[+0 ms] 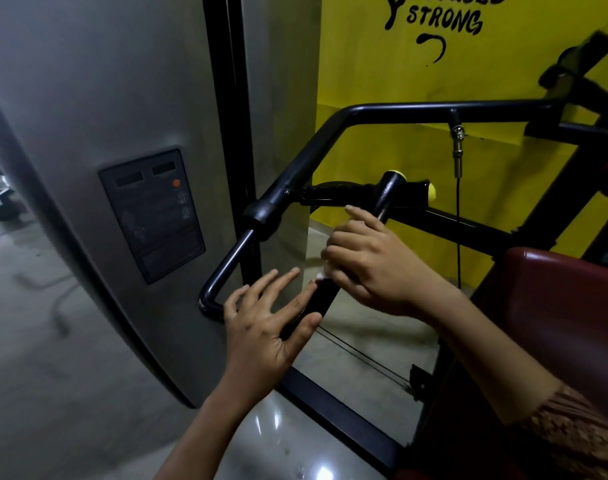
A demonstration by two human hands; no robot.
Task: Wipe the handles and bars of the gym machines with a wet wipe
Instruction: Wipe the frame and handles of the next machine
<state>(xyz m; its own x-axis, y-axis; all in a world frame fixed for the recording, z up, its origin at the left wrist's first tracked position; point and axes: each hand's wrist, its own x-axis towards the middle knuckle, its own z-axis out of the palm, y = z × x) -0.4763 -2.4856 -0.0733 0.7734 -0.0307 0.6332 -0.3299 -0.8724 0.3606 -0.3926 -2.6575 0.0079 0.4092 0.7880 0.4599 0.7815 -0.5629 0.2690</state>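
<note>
left hand (261,327) spread at handle (321,298) | right hand (371,261) grips wipe (320,278) | wall (371,81): "STRONG"

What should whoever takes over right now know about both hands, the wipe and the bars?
Right hand: grips the wet wipe around the middle of the slanted black handle.
Left hand: open, fingers spread, touching the handle's lower end.
Done: this view does not show which parts are already wiped.
Left: finish this handle, then probably the long bent bar above it.
</note>
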